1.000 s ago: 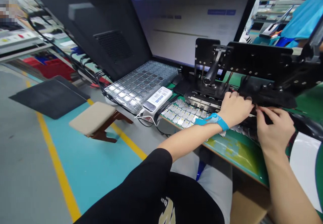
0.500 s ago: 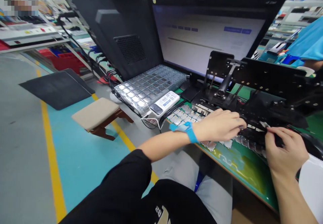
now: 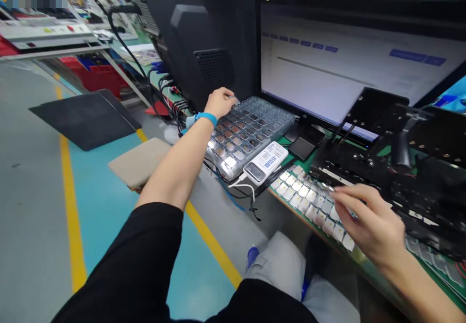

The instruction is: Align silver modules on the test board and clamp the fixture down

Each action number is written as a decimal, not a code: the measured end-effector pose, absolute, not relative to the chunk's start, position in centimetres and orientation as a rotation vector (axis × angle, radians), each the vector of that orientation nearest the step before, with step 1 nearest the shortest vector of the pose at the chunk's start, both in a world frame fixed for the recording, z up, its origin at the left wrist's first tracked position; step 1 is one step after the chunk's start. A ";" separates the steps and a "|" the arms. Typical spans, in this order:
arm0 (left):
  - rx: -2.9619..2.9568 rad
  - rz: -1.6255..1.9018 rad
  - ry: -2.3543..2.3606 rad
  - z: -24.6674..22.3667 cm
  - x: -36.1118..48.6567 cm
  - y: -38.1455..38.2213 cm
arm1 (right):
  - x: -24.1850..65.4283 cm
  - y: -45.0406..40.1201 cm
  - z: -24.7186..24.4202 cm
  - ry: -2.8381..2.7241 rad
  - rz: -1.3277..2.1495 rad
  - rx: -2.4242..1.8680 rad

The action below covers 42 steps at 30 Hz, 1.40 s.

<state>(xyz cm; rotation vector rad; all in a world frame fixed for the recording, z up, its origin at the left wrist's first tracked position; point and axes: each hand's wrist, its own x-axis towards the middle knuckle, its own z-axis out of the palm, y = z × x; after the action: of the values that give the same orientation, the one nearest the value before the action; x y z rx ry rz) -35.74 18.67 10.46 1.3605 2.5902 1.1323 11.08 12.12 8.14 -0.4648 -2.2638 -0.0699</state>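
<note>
My left hand [image 3: 219, 104], with a blue band at its wrist, reaches over the far left edge of a clear plastic tray [image 3: 282, 113]. Its fingers are pinched together, and what they hold is too small to make out. Dark and shiny square pieces fill many of the tray's pockets. My right hand [image 3: 371, 218] pinches a small silvery piece [image 3: 327, 187] between thumb and fingers. That piece hangs above rows of flat silvery square pieces [image 3: 305, 192] with yellow dots, laid along the green table edge. Right of them stands a black metal fixture [image 3: 400, 151] with a handle.
A white device [image 3: 267, 163] with a display and a cable lies beside the tray. Behind stand a lit monitor [image 3: 327, 56] and a large black case [image 3: 218, 27]. Cables hang off the table's edge. A beige-topped stool [image 3: 140, 160] is on the floor at left.
My left hand has left the fixture and moved to the tray's far left. My right hand has drawn back from the fixture to above the laid-out pieces. The view has turned left.
</note>
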 end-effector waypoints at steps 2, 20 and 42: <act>1.247 1.079 2.652 9.0 -37.2 20.1 | 6.3 13.5 9.5 -2.212 0.040 -0.572; 1.398 0.860 2.735 6.5 -36.2 21.3 | -11.1 27.3 6.0 -2.254 0.391 -0.911; 2.053 0.980 2.396 9.6 -30.9 18.8 | 18.0 4.2 6.6 -2.702 -0.033 -0.705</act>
<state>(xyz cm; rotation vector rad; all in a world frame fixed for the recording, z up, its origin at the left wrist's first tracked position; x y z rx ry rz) -30.88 18.84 9.63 2.0532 2.3964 0.9805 17.99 4.22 6.59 -0.7054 -2.7022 -0.0329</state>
